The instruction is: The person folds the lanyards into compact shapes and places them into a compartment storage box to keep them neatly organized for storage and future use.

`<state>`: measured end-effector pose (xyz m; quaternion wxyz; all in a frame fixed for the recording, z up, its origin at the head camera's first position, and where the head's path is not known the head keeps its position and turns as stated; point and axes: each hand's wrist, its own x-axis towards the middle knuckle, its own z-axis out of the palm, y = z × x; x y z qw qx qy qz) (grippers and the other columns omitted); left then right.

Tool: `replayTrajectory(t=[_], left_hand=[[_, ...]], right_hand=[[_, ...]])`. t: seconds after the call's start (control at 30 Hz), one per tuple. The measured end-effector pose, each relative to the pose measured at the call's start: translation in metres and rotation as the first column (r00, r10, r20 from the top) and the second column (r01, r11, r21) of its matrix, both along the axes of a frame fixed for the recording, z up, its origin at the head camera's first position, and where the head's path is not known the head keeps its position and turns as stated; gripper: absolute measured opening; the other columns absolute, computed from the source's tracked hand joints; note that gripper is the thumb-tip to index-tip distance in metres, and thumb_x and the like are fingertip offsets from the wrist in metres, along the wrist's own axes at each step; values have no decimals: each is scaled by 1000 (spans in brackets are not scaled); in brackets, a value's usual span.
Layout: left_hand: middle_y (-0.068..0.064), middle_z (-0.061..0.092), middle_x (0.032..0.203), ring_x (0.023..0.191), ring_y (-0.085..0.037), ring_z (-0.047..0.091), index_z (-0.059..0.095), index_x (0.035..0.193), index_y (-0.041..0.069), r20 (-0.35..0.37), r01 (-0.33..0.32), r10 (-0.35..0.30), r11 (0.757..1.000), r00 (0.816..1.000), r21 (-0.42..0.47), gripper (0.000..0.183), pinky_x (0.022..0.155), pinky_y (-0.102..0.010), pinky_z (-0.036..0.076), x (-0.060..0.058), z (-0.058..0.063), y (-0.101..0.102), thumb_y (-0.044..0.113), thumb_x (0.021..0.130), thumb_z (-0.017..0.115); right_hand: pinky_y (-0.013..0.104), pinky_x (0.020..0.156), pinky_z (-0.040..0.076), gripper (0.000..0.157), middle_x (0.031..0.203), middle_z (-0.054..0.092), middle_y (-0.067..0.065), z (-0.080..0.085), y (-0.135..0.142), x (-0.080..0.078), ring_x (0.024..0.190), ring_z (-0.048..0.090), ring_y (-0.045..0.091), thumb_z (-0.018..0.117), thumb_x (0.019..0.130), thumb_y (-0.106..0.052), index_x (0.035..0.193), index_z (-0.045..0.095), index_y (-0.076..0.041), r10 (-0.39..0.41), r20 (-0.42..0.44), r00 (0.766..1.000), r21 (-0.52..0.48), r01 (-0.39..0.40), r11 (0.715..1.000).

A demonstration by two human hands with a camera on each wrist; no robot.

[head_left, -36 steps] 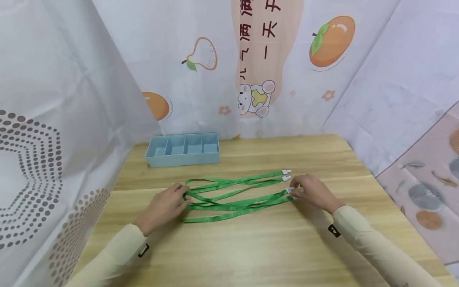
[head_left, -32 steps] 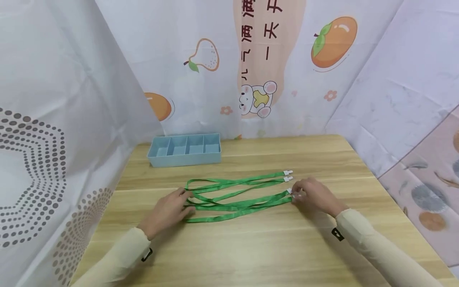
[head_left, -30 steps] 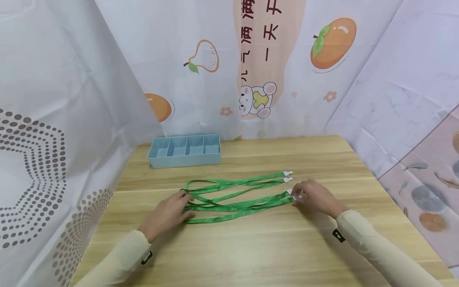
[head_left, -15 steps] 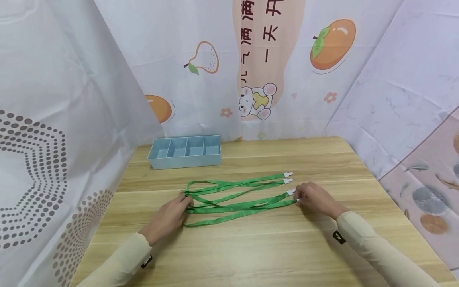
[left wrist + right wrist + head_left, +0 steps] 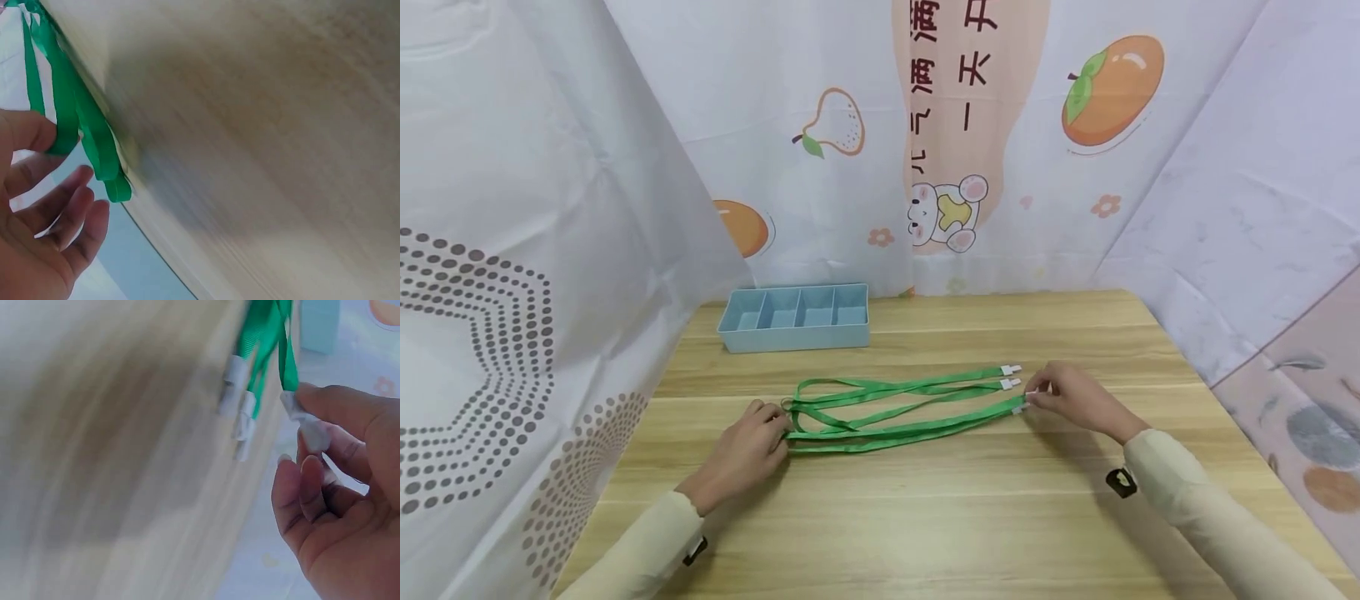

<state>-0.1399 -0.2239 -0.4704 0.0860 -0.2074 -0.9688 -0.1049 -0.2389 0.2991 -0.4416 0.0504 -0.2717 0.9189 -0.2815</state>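
Several green lanyards (image 5: 887, 387) with white clips (image 5: 1008, 384) lie lengthwise across the wooden table. My left hand (image 5: 739, 452) is at their looped left end. In the left wrist view, its thumb and forefinger pinch a green strap (image 5: 64, 119), the other fingers loosely bent. At the right end, my right hand (image 5: 1081, 402) pinches the white clip (image 5: 314, 435) of one lanyard between thumb and finger. That lanyard stretches nearly straight between both hands, in front of the others. In the right wrist view, other clips (image 5: 233, 380) hang or lie beside it, apart from the fingers.
A light blue tray (image 5: 795, 337) with several compartments stands at the table's back left. The wooden table (image 5: 910, 525) ends at a printed curtain (image 5: 842, 217) behind, with further cloth on both sides.
My right hand has shifted away from me and slightly right with the clip. The front lanyard has drawn straighter, its near strand moving in toward the other. My left hand has shifted slightly left.
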Motion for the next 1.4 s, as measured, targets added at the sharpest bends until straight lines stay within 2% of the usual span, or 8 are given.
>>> replayTrajectory(t=[0.23,0.4,0.63,0.77,0.87,0.97,1.1,1.4], left_hand=[[0,65,104,94,-15,50,76,90,13,38,62,-64,997,997,40,15,76,-33,53,-2,6,4,23,86,86],[1,65,104,94,-15,49,78,90,14,76,72,-76,996,994,46,29,76,-33,53,-1,11,14,38,80,89],[3,66,105,98,-16,55,78,95,18,41,131,-134,989,990,66,18,76,-33,55,-14,37,40,36,95,76],[5,68,107,98,-16,62,77,101,21,2,172,-176,967,984,185,11,77,-35,56,-29,56,67,31,99,72],[7,68,107,92,-11,64,76,107,22,-20,222,-228,919,973,326,13,72,-32,55,-45,73,90,31,102,69],[9,68,107,85,-6,61,75,115,21,-34,255,-270,849,962,462,18,66,-29,54,-60,89,114,32,103,67],[11,69,111,86,-5,62,73,119,22,-43,277,-310,770,950,574,22,67,-28,55,-74,106,141,35,103,66],[11,70,100,82,-17,64,73,109,22,30,191,-324,626,945,756,16,66,-35,55,-91,121,172,35,100,70]], right_hand=[[27,63,45,4,87,66,-7,22,-8,-14,72,54,11,73,99,-17,99,72,-13,36,-64,997,-77,-41,996],[26,60,43,6,79,63,-4,46,-16,-21,68,51,13,75,97,-25,97,76,-19,12,-14,1000,-159,-15,987],[28,71,52,13,91,68,0,86,-41,-16,81,61,19,73,98,-34,104,76,-22,1,19,1000,-274,4,962],[29,73,53,14,96,72,-4,105,-59,-15,84,62,19,74,97,-37,104,77,-25,18,-8,1000,-279,-20,960],[30,71,52,13,96,72,-3,118,-71,-15,82,60,20,74,97,-35,103,77,-24,31,-35,999,-283,-40,958],[30,71,51,12,95,72,-2,128,-82,-16,80,59,20,75,97,-34,102,78,-24,40,-52,998,-294,-54,954],[30,68,51,9,90,70,-5,140,-94,-14,78,59,18,75,97,-33,100,78,-25,45,-79,996,-305,-67,950],[28,67,50,13,91,72,-7,158,-112,-11,77,60,17,77,96,-26,107,80,-19,60,-137,989,-318,-101,943]])
